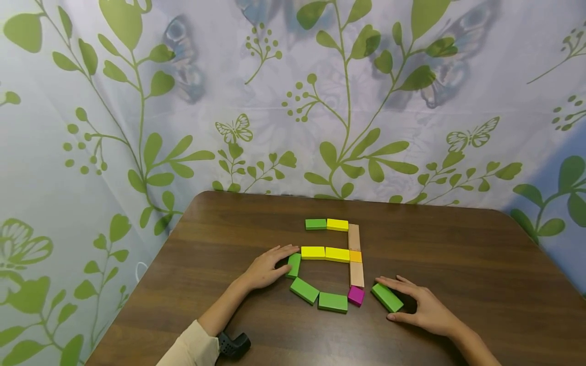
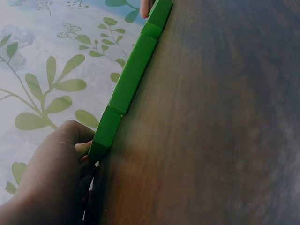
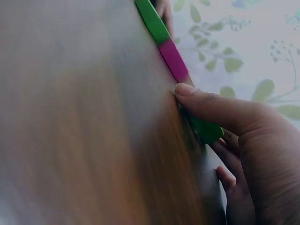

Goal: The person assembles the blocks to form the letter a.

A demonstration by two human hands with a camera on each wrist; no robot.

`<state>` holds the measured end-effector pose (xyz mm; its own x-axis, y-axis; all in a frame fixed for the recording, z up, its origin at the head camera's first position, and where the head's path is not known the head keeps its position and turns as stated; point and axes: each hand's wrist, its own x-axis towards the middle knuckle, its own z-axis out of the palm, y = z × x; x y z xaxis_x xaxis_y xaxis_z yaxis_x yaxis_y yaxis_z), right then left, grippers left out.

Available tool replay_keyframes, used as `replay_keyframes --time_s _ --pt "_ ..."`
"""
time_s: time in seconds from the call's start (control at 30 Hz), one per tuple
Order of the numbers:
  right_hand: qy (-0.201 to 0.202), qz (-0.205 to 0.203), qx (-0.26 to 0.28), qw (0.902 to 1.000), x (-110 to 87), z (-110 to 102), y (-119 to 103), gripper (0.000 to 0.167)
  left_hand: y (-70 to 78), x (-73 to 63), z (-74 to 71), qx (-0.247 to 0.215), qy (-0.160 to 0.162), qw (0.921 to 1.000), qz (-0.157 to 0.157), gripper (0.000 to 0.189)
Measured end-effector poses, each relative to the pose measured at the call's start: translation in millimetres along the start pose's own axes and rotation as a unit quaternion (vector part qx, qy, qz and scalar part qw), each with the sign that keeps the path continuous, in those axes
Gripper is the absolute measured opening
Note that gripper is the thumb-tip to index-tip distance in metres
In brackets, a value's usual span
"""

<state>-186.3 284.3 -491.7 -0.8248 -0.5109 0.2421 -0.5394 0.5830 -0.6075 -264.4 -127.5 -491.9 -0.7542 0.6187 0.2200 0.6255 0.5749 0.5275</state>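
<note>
My left hand (image 1: 264, 269) holds a green block (image 1: 294, 265) at the left of a block outline, thumb on its side and fingertips at its far end. In the left wrist view that block's end (image 2: 104, 133) shows beside the thumb and finger. To the right, my right hand (image 1: 423, 305) grips a loose green block (image 1: 387, 297), thumb near its close end and fingers at its far end. That block stands apart from the magenta block (image 1: 355, 296). In the right wrist view the thumb partly covers the green block (image 3: 208, 131).
Yellow blocks (image 1: 313, 252), natural wood blocks (image 1: 354, 237), an orange block (image 1: 355, 256) and more green blocks (image 1: 333, 302) form the outline on the brown table (image 1: 229, 223). A patterned cloth (image 1: 256, 101) hangs behind the table. A black device (image 1: 234, 345) sits at the left wrist.
</note>
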Motion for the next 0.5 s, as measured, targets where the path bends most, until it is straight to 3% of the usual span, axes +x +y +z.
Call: replay_keyframes --time_s 0.2,0.5 --pt "-0.012 -0.019 -0.006 0.9997 2.2 6.3 -9.6 0.070 1.0 -0.1 -0.5 0.000 0.000 1.0000 -0.007 0.049" --pt "-0.021 0.023 0.011 0.9994 0.9 6.2 -10.6 0.075 1.2 0.1 -1.6 -0.001 -0.002 1.0000 -0.005 0.048"
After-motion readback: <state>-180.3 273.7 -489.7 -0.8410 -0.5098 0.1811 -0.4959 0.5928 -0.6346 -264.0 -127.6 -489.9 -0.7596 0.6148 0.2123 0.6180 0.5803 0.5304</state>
